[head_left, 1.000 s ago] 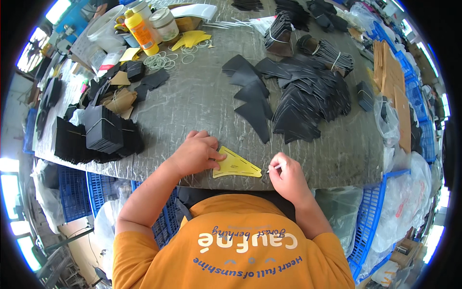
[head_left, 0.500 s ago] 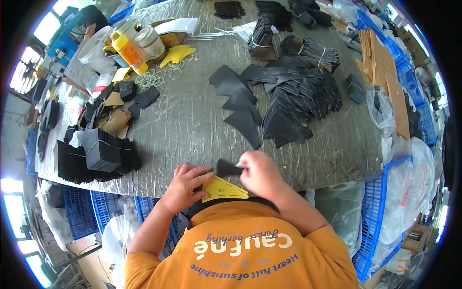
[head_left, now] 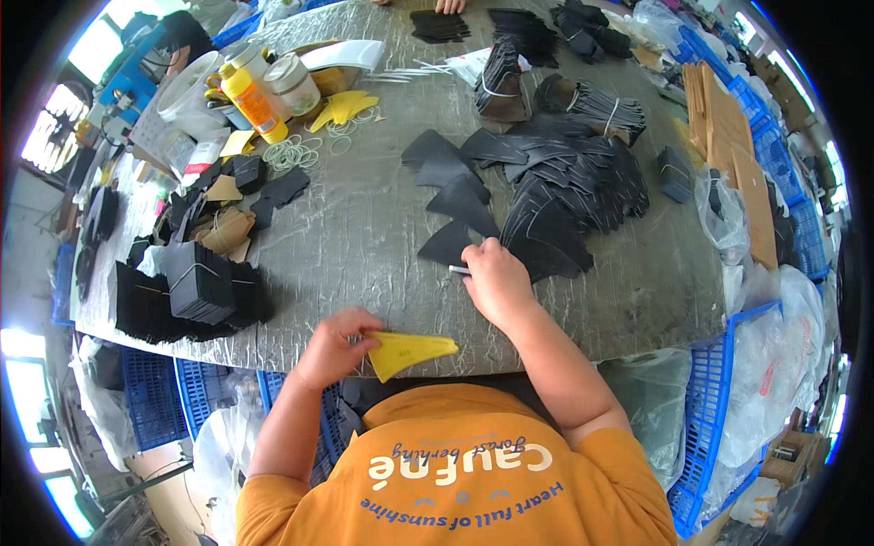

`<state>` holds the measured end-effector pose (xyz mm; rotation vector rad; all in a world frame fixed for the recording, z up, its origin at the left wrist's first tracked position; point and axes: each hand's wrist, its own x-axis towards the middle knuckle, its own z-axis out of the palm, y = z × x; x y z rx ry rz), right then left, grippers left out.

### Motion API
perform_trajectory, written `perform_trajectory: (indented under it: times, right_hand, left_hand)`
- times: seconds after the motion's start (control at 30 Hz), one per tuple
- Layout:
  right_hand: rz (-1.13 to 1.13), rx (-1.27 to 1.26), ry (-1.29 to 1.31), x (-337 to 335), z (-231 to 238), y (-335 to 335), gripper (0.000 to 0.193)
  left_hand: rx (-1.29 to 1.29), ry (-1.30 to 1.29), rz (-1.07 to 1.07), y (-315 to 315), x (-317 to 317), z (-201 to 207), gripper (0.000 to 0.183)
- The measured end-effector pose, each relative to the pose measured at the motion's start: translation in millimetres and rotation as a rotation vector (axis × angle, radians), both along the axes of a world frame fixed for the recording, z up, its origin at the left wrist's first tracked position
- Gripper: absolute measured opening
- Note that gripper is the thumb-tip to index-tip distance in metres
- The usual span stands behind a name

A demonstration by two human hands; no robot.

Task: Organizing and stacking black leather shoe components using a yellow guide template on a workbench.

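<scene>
In my left hand (head_left: 339, 346) is a yellow template (head_left: 405, 351), a tapering triangular piece pinched at its wide end, above the near edge of the table. My right hand (head_left: 497, 280) has its fingers closed round a slim white pen (head_left: 459, 269). Its fingertips touch or lie just beside a dark curved cut piece (head_left: 446, 244); whether they grip that piece too is hidden. Further similar black pieces (head_left: 462, 202) lie overlapped in a row beyond it. To their right spreads a large heap of black cut pieces (head_left: 575, 173).
Banded black stacks (head_left: 200, 287) stand at the left, with loose rubber bands (head_left: 291, 155) and a yellow bottle (head_left: 250, 102) behind. Brown cardboard (head_left: 724, 118) lines the right edge. Another person's hand (head_left: 449, 5) rests at the far edge. Blue crates (head_left: 715, 391) stand beside the table.
My right hand has moved away from my body to the row of black pieces. My left hand has shifted slightly left with the template. Another person's hands have appeared at the far edge.
</scene>
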<state>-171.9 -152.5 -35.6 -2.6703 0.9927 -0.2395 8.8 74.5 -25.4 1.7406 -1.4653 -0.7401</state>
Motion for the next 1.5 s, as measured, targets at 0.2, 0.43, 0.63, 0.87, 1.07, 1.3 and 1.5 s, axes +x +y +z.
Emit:
perform_trajectory:
  times: [0.2, 0.43, 0.63, 0.87, 1.07, 1.3, 1.5]
  right_hand:
    - [0.427, 0.384, -0.235, -44.2, 14.9, 25.0, 0.043]
    - [0.277, 0.225, -0.202, -53.3, 11.2, 42.1, 0.045]
    - [0.218, 0.224, -0.242, -58.4, 7.7, 47.4, 0.038]
    - [0.23, 0.236, -0.285, -62.3, 6.9, 46.4, 0.036]
    - [0.227, 0.249, -0.31, -62.2, 4.9, 46.1, 0.033]
    - [0.235, 0.234, -0.302, -62.6, 5.2, 45.9, 0.034]
    - [0.232, 0.221, -0.301, -63.2, 5.3, 46.9, 0.036]
  left_hand:
    - [0.178, 0.171, 0.196, -18.1, 10.3, 4.2, 0.023]
    - [-0.044, -0.007, 0.084, -72.8, -12.3, -8.1, 0.024]
    - [-0.073, -0.382, -0.224, -62.5, -2.5, -3.7, 0.051]
    - [-0.072, -0.308, -0.152, -58.4, -7.3, -6.8, 0.06]
    - [-0.071, -0.356, -0.187, -56.9, -2.3, -3.3, 0.061]
    - [0.01, -0.351, -0.314, -62.4, 8.7, 6.4, 0.055]
    - [0.024, -0.372, -0.284, -62.6, 9.0, 8.2, 0.054]
